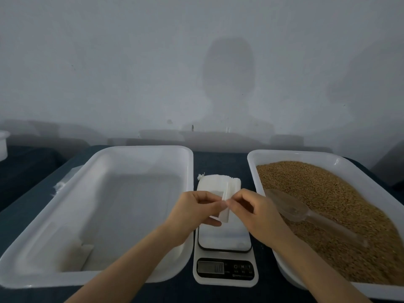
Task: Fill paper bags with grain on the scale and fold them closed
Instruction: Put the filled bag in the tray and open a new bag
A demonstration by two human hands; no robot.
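Hands, two, bare, forearms entering from the bottom edge. Left hand (192, 212) pinches a small white paper bag (225, 207) between thumb and fingers; right hand (253, 212) pinches the same bag's edge with thumb and forefinger. The bag is held over the scale platform, empty and partly flattened; whether its mouth is open is hard to tell.

Left tray (140, 148), white plastic, large. One pale folded item (82, 250) lies in its near-left corner, too blurred to identify.

Right tray (306, 153), white plastic, cut off by the right edge, filled with brown grain (328, 193).

Tabletop (218, 158), dark blue, under all items.

Scale (225, 270), white, between the two trays. Display digits are unreadable; a power symbol, "M" and "T" show faintly on the dark panel, the small print beneath is illegible.

Scoop (290, 206), clear plastic, lies on the grain, its handle blurred.

Bag stack (215, 182), white, at the scale's far end, partly hidden behind the hands.

White container (3, 145), far left, mostly cut off.
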